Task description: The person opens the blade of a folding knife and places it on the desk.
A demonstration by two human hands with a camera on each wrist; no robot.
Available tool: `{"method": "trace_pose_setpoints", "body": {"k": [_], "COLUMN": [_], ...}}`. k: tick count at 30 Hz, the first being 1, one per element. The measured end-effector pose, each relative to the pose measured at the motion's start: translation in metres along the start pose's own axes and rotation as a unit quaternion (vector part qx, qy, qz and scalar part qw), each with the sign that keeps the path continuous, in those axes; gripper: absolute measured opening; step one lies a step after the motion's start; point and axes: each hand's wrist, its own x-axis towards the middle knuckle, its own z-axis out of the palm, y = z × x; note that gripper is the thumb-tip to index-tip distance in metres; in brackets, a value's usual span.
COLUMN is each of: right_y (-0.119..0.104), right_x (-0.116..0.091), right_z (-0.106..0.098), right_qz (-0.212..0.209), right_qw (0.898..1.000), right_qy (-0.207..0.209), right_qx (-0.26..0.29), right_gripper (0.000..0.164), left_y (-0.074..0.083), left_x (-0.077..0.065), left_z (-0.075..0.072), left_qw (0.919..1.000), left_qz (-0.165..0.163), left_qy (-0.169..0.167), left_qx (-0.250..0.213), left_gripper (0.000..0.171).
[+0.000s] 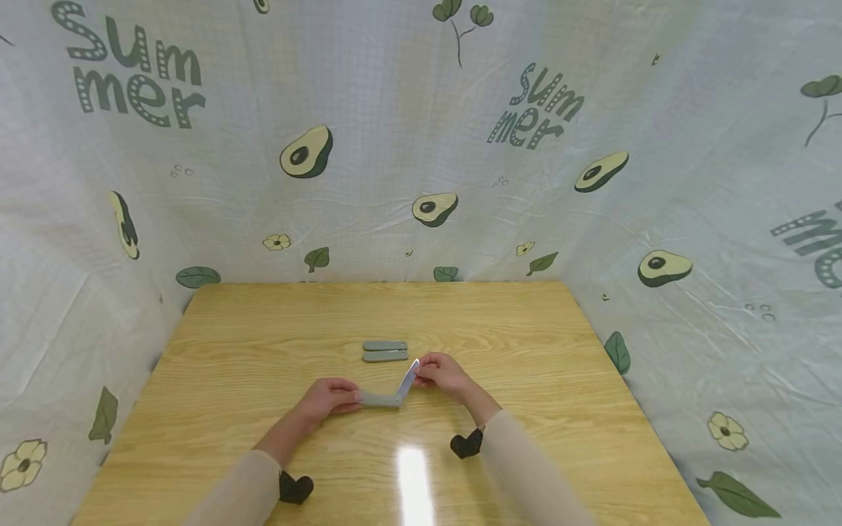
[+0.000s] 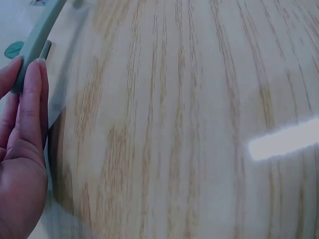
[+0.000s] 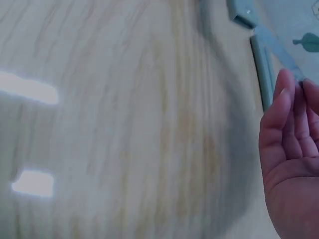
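A folding knife with a grey-green handle [image 1: 380,400] is held above the table, its silver blade [image 1: 406,381] swung partly out at an angle. My left hand [image 1: 327,398] pinches the far end of the handle between thumb and fingers, as the left wrist view also shows. Near its tip, the blade is pinched by my right hand [image 1: 447,374]; the right wrist view shows the blade [image 3: 279,47] running into the fingertips. Just behind the knife lie two similar folded knives [image 1: 384,356], side by side with their blades tucked in.
The wooden table [image 1: 263,321] carries a bright light reflection [image 1: 414,482] near its front. A pale curtain [image 1: 368,88] printed with avocados and leaves hangs around the back and sides. Dark straps [image 1: 466,443] sit at both wrists.
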Motion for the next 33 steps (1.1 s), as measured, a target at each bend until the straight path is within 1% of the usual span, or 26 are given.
{"method": "trace_pose_setpoints", "body": {"k": [1,2,5,8,14,17,20,23,25,29,33], "right_y": [0.002,0.004,0.012,0.019,0.025,0.024,0.023,0.023,0.023,0.023,0.024], "right_x": [-0.003,-0.005,-0.011,-0.014,-0.020,-0.021,-0.020,-0.020,-0.020,-0.022,-0.024], "right_z": [-0.003,-0.005,-0.011,-0.012,-0.012,-0.013,-0.013,-0.013,-0.012,-0.011,-0.010], "right_qz": [0.006,0.015,0.050,0.075,0.091,0.084,0.064,0.049,0.047,0.061,0.072], "right_qw": [1.000,1.000,0.997,0.993,0.991,0.991,0.993,0.995,0.995,0.993,0.991], "right_qy": [0.000,-0.002,-0.004,-0.013,-0.035,-0.034,-0.025,-0.011,0.002,0.031,0.056], "right_qx": [0.010,0.022,0.062,0.089,0.093,0.095,0.094,0.089,0.085,0.092,0.098], "right_gripper": [0.004,0.004,0.014,0.019,0.024,0.017,0.003,0.019,0.027,0.031,0.031], "left_y": [-0.001,-0.001,-0.001,-0.001,-0.002,-0.001,0.000,0.001,0.001,0.001,0.001], "left_x": [-0.001,-0.001,-0.002,-0.002,-0.002,-0.003,-0.003,-0.004,-0.004,-0.005,-0.006], "left_z": [-0.002,-0.004,-0.007,-0.007,-0.007,-0.007,-0.007,-0.005,-0.002,0.003,0.008], "left_qw": [1.0000,0.9999,0.9995,0.9989,0.9984,0.9984,0.9984,0.9979,0.9968,0.9931,0.9876], "left_qz": [0.002,0.004,0.003,0.005,0.003,0.000,-0.001,-0.005,-0.011,-0.020,-0.019], "left_qy": [0.005,0.011,0.031,0.044,0.054,0.052,0.053,0.062,0.078,0.115,0.155], "left_qx": [-0.002,-0.005,-0.012,-0.017,-0.020,-0.020,-0.020,-0.019,-0.015,0.012,0.020], "left_gripper": [0.026,0.026,0.025,0.024,0.023,0.024,0.024,0.025,0.026,0.032,0.032]}}
